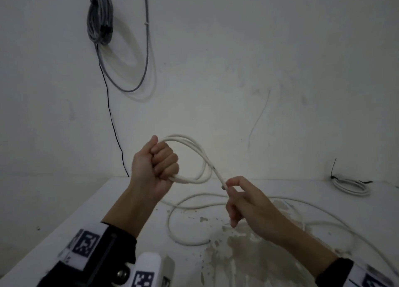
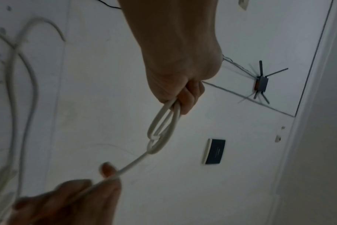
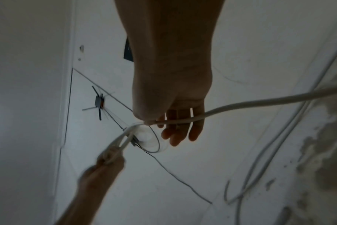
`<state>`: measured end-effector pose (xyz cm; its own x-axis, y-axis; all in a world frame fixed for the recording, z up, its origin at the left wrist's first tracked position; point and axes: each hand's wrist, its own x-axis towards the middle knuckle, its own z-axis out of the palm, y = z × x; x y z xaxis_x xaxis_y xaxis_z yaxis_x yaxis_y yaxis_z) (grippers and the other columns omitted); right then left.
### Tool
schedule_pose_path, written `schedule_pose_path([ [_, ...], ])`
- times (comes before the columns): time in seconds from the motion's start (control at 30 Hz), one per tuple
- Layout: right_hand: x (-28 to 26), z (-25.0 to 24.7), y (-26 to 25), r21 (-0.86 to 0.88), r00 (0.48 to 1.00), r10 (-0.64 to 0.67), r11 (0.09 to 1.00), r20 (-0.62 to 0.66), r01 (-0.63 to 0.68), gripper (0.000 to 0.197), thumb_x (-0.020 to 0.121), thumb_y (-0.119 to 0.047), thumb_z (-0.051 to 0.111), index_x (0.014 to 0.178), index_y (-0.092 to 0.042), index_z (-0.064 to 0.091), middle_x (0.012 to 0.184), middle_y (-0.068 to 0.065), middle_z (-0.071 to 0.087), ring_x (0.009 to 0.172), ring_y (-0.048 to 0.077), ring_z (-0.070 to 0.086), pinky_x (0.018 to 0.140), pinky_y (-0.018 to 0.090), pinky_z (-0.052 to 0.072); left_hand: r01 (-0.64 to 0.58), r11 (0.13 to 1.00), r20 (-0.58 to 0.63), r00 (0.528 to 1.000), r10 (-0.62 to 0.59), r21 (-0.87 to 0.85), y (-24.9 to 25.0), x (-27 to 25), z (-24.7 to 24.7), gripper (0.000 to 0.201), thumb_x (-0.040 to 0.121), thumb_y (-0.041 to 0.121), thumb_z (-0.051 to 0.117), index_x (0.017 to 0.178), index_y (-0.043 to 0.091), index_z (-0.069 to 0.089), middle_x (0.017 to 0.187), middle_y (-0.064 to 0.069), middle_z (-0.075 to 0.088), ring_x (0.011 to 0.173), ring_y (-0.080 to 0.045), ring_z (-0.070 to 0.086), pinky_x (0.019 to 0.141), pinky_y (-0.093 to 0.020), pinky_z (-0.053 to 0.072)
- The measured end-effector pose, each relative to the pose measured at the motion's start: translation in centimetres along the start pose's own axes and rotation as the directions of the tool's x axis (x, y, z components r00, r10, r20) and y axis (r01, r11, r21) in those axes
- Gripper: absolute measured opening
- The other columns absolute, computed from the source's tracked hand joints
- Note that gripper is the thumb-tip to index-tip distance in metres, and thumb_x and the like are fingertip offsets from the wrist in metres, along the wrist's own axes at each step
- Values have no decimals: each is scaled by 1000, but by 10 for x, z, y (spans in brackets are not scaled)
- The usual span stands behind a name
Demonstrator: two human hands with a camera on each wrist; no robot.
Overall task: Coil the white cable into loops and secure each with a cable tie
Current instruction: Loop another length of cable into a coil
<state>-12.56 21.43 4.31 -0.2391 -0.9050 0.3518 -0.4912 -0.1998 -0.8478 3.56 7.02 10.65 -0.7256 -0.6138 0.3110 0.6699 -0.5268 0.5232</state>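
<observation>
Above the table (image 1: 129,200) | my left hand (image 1: 155,163) fists the white cable (image 1: 200,157) loops, keeping their shape | right hand (image 1: 244,200) pinches the strand, feeding slack

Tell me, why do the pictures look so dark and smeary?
Head view: dim room, brightest around the left hand and white cable, edges dark. Left wrist view: the right hand is blurred. Right wrist view: hand a dark shape, lines bent by the wide lens.
</observation>
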Motion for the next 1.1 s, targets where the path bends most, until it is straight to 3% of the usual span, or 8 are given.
schedule_pose_path([
  [0.1, 0, -7, 26, -273, 997, -77, 959, 9, 77, 14, 98, -29, 37, 95, -24, 49, 63, 0, 59, 55, 7, 50, 59, 24, 43, 160, 968, 307, 947, -96, -192, 19, 3, -7, 53, 96, 30, 25, 63, -1, 53, 51, -4, 30, 44, -17, 29, 42, -31, 29],
  [0.27, 7, -1, 48, -378, 951, -219, 917, -218, 124, 20, 96, -20, 48, 79, -16, 57, 46, -10, 45, 40, 7, 34, 44, 19, 26, -178, 982, 9, 984, 178, 68, 19, -4, 11, 58, 100, 35, 26, 47, 17, 39, 34, 6, 25, 34, -6, 10, 27, -17, 19],
  [0.47, 10, 22, 23, -573, 911, -393, 721, 125, 389, 33, 92, -44, 39, 71, -24, 53, 48, -11, 42, 43, 5, 38, 48, 17, 29, -318, 883, -65, 930, 361, 346, -2, -2, 27, 41, 101, 36, 27, 66, 16, 33, 41, 7, 31, 37, -7, 39, 41, -17, 38],
  [0.57, 12, 21, 6, -658, 859, -469, 582, 207, 477, 35, 93, -40, 42, 70, -20, 59, 50, -3, 53, 43, 14, 44, 44, 26, 38, -357, 585, 128, 909, 396, 728, -17, -9, 23, 39, 101, 28, 24, 70, 11, 39, 46, 3, 46, 50, -15, 59, 55, -25, 52],
  [0.7, 14, 16, -20, -644, 772, -588, 498, 243, 581, 24, 86, -32, 52, 74, -16, 65, 53, -4, 60, 41, 14, 49, 40, 26, 42, -324, 31, 314, 934, 168, 946, -44, -23, 4, 49, 93, 46, 25, 79, 6, 51, 62, 0, 61, 59, -11, 64, 57, -25, 53],
  [0.83, 15, 5, -32, -570, 760, -606, 548, 235, 613, 23, 77, -33, 63, 81, -17, 48, 59, -9, 62, 41, 2, 41, 47, 9, 39, -299, -154, 308, 951, 37, 942, -55, -26, -7, 35, 96, 41, 25, 80, 15, 41, 53, 5, 55, 42, -9, 44, 42, -26, 37],
  [0.9, 17, -5, -29, -550, 804, -556, 612, 210, 568, 27, 78, -33, 67, 89, -16, 49, 61, -15, 57, 42, -6, 39, 50, 5, 35, -295, -376, 319, 948, 0, 878, -52, -24, -6, 26, 99, 35, 25, 87, 15, 37, 59, 0, 52, 47, -16, 44, 49, -34, 40],
  [1.1, 25, -33, -3, -726, 862, -455, 513, 222, 458, 24, 90, -25, 45, 86, -9, 62, 62, 1, 61, 49, 17, 54, 49, 27, 46, -151, -815, 311, 949, 38, 560, -38, -12, -2, 27, 99, 37, 17, 94, 16, 33, 56, 7, 35, 46, -15, 37, 49, -29, 34],
])
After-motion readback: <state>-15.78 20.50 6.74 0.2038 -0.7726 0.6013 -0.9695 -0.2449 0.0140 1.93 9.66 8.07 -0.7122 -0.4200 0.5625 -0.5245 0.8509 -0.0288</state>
